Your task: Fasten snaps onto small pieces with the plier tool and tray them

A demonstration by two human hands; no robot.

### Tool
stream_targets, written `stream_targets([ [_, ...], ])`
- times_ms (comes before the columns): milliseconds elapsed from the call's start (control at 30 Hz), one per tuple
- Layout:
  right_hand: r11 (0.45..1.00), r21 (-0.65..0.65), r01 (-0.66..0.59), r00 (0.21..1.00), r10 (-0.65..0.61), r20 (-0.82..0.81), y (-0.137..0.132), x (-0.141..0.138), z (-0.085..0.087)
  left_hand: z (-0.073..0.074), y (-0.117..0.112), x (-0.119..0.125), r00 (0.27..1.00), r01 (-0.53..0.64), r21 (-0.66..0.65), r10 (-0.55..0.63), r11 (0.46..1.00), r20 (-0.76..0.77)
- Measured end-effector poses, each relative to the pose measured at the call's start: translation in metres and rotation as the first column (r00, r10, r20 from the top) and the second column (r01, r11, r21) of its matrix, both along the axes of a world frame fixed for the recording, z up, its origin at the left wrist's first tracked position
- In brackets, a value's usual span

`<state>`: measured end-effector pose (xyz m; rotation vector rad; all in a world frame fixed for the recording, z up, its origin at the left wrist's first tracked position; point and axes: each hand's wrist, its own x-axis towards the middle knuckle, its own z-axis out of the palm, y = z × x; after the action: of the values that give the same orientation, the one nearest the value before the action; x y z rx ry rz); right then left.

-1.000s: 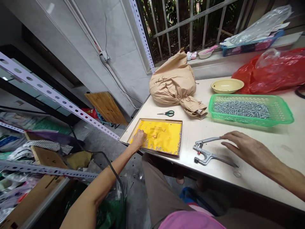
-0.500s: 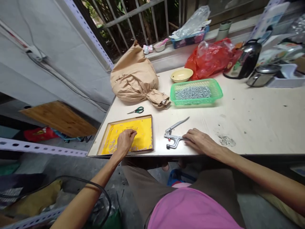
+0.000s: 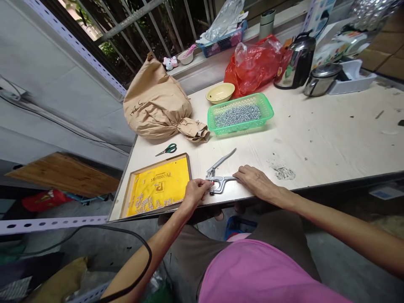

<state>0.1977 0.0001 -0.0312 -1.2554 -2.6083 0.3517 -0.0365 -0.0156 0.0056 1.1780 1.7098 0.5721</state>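
Grey snap fastener pliers lie on the table near its front edge, handles spread apart. The fingers of my right hand are closed on the end of the lower handle. At the jaw, my left hand has thumb and fingertips pinched together beside the red and black dies; whatever they hold is too small or hidden to tell. Left of that hand sits a shallow cardboard tray lined with yellow printed material, with several small pale metal pieces scattered along its near side.
Green-handled scissors lie behind the tray. Farther back stand a brown paper sack, a green basket of small metal parts, a cream bowl, a red plastic bag and a kettle.
My left hand has moved right, from above the yellow tray to the pliers' jaw. My right hand stays on the pliers' handle. The camera view has shifted.
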Motion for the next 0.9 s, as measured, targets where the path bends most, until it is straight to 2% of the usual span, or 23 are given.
stream_targets([
  [233,1.0,-0.002,0.013,1.0,-0.013,0.007,-0.002,-0.001,0.006,-0.008,0.005,-0.003,0.992,0.088,-0.009,-0.088,0.996,-0.086],
  [400,1.0,-0.015,0.02,1.0,-0.02,-0.016,-0.004,-0.001,0.009,-0.007,0.007,-0.005,0.973,0.149,-0.034,-0.153,0.988,-0.17],
  [633,1.0,0.0,0.029,1.0,-0.029,-0.009,-0.006,-0.002,0.011,-0.001,0.007,-0.004,0.974,0.205,-0.185,-0.22,0.961,-0.062],
  [733,1.0,0.01,0.027,1.0,-0.027,0.0,-0.008,-0.003,0.013,0.003,0.005,-0.001,0.981,0.184,-0.277,-0.193,0.943,-0.004],
  [900,1.0,-0.013,0.026,0.999,-0.025,0.025,-0.012,-0.002,0.017,0.008,-0.003,0.002,0.997,0.08,-0.4,-0.076,0.913,0.026],
])
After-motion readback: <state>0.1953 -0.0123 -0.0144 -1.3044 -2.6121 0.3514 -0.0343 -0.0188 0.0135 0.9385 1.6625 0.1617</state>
